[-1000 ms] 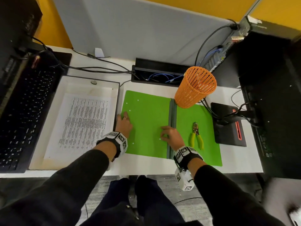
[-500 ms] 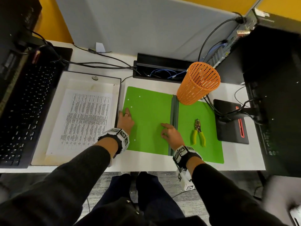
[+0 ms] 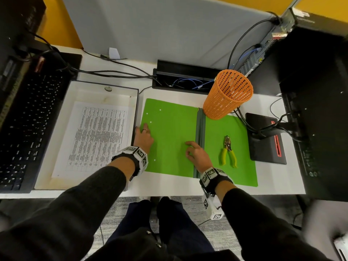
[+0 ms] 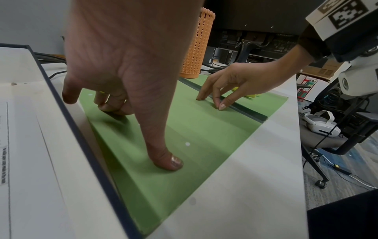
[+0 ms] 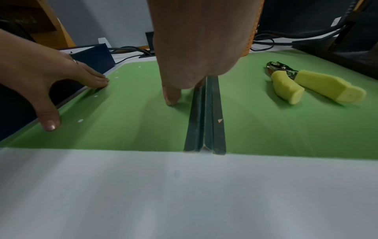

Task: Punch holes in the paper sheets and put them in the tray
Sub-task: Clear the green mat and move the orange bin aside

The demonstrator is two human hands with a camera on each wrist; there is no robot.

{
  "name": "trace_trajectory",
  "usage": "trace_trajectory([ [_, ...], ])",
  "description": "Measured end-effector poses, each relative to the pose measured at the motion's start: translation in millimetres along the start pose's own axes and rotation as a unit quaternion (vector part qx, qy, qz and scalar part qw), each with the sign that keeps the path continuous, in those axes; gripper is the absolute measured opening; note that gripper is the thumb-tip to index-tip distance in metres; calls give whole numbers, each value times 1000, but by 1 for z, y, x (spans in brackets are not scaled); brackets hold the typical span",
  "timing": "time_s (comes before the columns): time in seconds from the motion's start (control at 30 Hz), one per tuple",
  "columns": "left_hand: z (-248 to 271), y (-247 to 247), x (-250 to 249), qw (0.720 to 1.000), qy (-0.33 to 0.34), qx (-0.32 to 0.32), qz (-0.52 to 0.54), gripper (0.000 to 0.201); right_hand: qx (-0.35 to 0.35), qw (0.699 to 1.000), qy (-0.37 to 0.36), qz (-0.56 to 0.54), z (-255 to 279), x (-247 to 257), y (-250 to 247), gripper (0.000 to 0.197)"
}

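A green folder (image 3: 173,136) lies open on the white desk, its dark spine (image 3: 199,140) running front to back. My left hand (image 3: 144,136) rests on the folder's left edge beside the tray, fingertips and thumb (image 4: 165,160) touching the green surface. My right hand (image 3: 195,153) touches the folder just left of the spine with its fingertips (image 4: 222,106). Neither hand holds anything. A yellow-handled hole punch (image 3: 228,151) lies on the folder's right half. The white tray (image 3: 56,132) to the left holds a printed sheet (image 3: 94,136). Small white paper dots (image 5: 80,120) dot the left flap.
An orange mesh cup (image 3: 228,95) stands at the folder's far edge. A black keyboard (image 3: 26,129) lies left of the tray. A black monitor base (image 3: 265,140) with cables sits right of the folder, and a cable box (image 3: 184,78) behind it.
Both hands have stayed on the folder's left half with hardly any shift. The head view has drifted slightly.
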State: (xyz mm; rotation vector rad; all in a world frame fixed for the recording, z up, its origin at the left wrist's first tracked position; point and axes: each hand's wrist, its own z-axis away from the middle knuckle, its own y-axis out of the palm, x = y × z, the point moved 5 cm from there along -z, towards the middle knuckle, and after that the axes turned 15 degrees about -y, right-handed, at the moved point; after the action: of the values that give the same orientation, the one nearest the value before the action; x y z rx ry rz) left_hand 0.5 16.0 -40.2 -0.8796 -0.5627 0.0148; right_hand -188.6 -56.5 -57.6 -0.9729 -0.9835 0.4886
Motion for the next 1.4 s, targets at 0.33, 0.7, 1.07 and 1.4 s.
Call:
trace_trajectory([
  [0.33,-1,1,-1,1000,-4,1,3,68,-13,999,1,-30,4,-2,2,12],
  [0.7,-3,1,-2,1000,2,6,-9,68,-17,998,-24,-53,2,-11,1,5],
  [1.07,-4,1,-4,1000,0,9,-3,60,-4,999,-16,-42,2,-12,4,9],
  [1.4,-4,2,-3,1000,0,5,-7,61,4,999,-44,-1,0,-3,3,14],
])
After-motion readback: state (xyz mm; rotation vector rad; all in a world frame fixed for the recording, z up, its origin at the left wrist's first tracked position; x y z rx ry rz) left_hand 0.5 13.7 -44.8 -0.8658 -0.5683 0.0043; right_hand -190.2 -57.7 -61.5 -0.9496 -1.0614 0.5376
